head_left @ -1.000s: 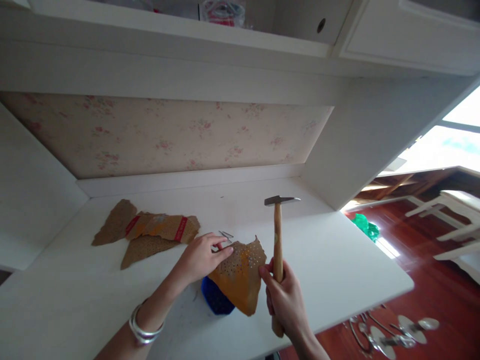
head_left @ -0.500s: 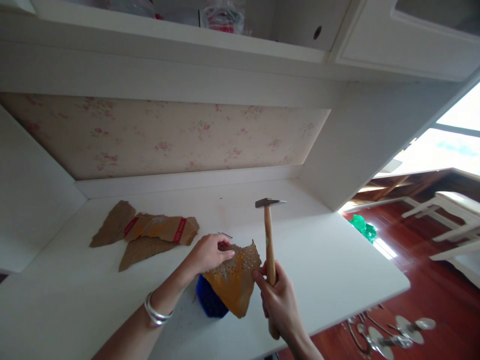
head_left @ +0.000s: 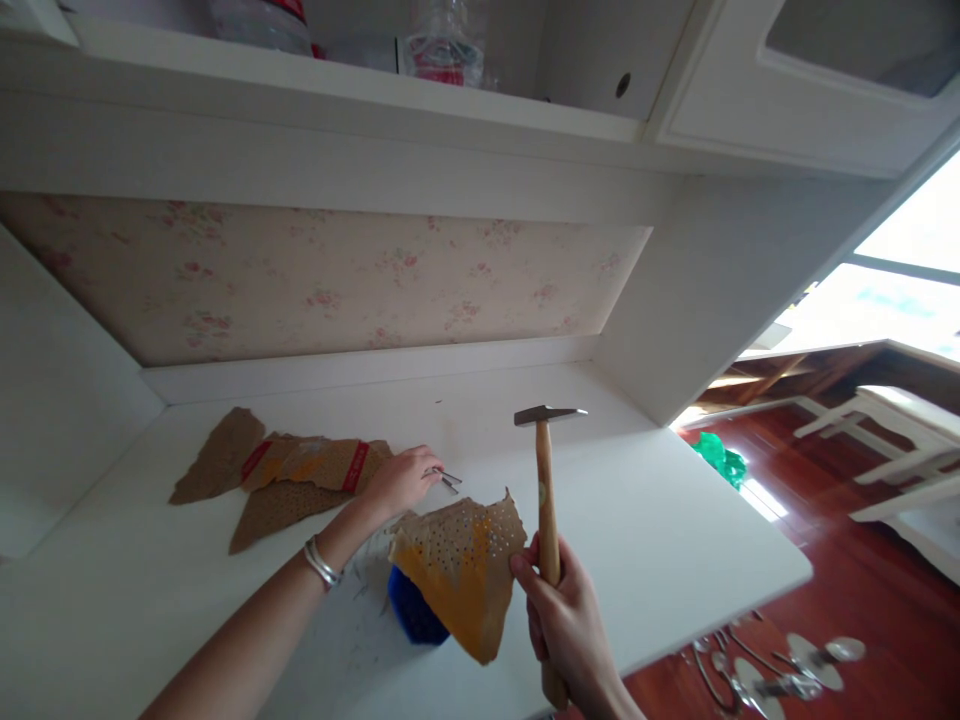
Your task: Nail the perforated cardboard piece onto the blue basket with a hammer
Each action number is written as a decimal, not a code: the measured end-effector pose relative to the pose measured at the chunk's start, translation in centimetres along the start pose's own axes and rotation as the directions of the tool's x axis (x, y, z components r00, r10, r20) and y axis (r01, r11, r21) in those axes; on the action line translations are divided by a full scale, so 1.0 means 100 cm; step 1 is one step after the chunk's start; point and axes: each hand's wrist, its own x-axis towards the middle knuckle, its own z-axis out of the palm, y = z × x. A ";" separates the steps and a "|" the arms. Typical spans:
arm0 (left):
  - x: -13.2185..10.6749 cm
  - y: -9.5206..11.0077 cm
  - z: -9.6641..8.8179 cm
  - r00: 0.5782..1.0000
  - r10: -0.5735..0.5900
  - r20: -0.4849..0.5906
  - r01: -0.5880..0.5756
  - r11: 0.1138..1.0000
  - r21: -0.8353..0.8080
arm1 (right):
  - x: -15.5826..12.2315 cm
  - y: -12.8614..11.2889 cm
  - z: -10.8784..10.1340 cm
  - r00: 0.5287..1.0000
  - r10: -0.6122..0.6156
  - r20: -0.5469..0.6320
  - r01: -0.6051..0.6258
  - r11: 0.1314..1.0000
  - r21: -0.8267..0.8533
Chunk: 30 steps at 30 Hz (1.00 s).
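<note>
R hand (head_left: 559, 597) gripped wood-handled hammer (head_left: 547, 490) & pinched perforated cardboard (head_left: 469, 570) edge; L hand (head_left: 405, 480) at metal nails (head_left: 451, 478), farther L, grip unclear.

Readable words, numbers or brands: none.
Right red band (head_left: 355, 466): runs across the brown paper (head_left: 315, 460) lying on the surface (head_left: 645, 560); bears pale marks like a row of lettering, too small and blurred to make out.
Left red band (head_left: 256, 460): slants across the same paper's left end; too small to tell whether lettered.
Hammer (head_left: 548, 500): carries a pale mark on the wooden handle, too faint to decipher.
Left pack (head_left: 259, 28): shows red near the picture's top edge, on the shelf (head_left: 352, 75); illegible.
Right pack (head_left: 442, 60): shows red through clear plastic, on the same shelf; illegible.
</note>
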 end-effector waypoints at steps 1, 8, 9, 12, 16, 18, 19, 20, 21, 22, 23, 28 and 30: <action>0.002 -0.002 0.004 1.000 0.025 0.010 -0.025 0.999 0.024 | -0.001 0.000 0.001 1.000 0.001 0.002 -0.001 1.000 0.001; 0.011 -0.012 0.021 0.992 0.117 0.055 -0.124 0.982 0.144 | 0.000 0.012 0.008 0.999 0.016 0.031 -0.016 1.000 -0.013; 0.011 -0.013 0.022 0.991 0.121 0.062 -0.130 0.980 0.151 | 0.001 0.014 0.008 0.999 0.020 0.038 -0.019 1.000 -0.018; 0.013 -0.015 0.022 0.988 0.130 0.088 -0.142 0.977 0.157 | 0.001 0.015 0.008 0.999 0.024 0.048 -0.023 0.999 -0.030; 0.014 -0.017 0.024 0.986 0.129 0.104 -0.143 0.979 0.142 | 0.002 0.011 0.008 0.998 0.029 0.050 -0.028 0.999 -0.038; 0.015 -0.018 0.026 0.988 0.123 0.094 -0.134 0.983 0.124 | 0.003 0.009 0.009 0.998 0.032 0.050 -0.030 0.999 -0.036; 0.016 -0.019 0.026 0.989 0.118 0.084 -0.127 0.986 0.112 | 0.003 0.008 0.009 0.998 0.032 0.051 -0.030 0.999 -0.036; 0.017 -0.020 0.025 0.991 0.111 0.068 -0.117 0.988 0.097 | 0.004 0.007 0.009 0.998 0.031 0.050 -0.030 0.999 -0.036; 0.017 -0.021 0.023 0.994 0.102 0.047 -0.106 0.991 0.081 | 0.004 0.007 0.009 0.998 0.031 0.050 -0.030 0.999 -0.036; 0.017 -0.022 0.020 0.996 0.090 0.021 -0.091 0.994 0.064 | 0.004 0.007 0.009 0.998 0.033 0.050 -0.031 0.999 -0.037; 0.016 -0.023 0.015 0.997 0.074 -0.009 -0.074 0.996 0.045 | 0.004 0.007 0.009 0.998 0.034 0.052 -0.032 0.999 -0.039; -0.007 -0.007 -0.020 0.986 -0.006 -0.168 -0.005 0.998 -0.061 | 0.006 0.007 0.007 0.997 0.040 0.064 -0.037 0.998 -0.040; -0.026 0.015 -0.029 0.975 -0.024 -0.223 -0.003 0.993 -0.118 | 0.007 0.006 0.007 0.997 0.044 0.067 -0.041 0.998 -0.045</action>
